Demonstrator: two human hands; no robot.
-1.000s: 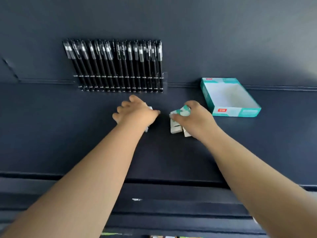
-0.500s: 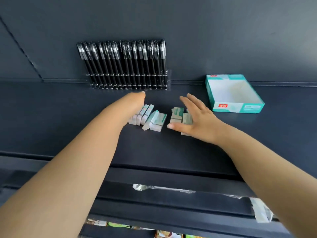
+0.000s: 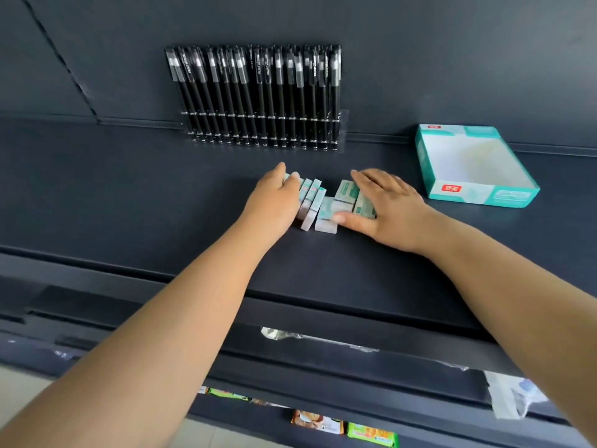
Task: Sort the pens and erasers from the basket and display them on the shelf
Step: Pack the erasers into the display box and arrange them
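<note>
Several white erasers in teal sleeves (image 3: 312, 202) stand in a loose row on the dark shelf (image 3: 129, 195). My left hand (image 3: 274, 198) lies flat against the left end of the row, fingers straight. My right hand (image 3: 384, 205) presses on the right end of the row with straight fingers, its thumb along the front of two erasers (image 3: 347, 197). One eraser (image 3: 325, 216) lies lower in the gap between the two groups. Several black pens (image 3: 258, 95) stand upright in a clear rack against the back wall.
An open teal and white cardboard box (image 3: 471, 166) sits on the shelf at the right. Below the shelf's front edge are lower shelves with snack packets (image 3: 342, 426) and crumpled plastic wrap (image 3: 510, 396).
Both hands have closed in on the erasers from either side, pushing the two groups nearer together. The view has moved closer to the shelf.
</note>
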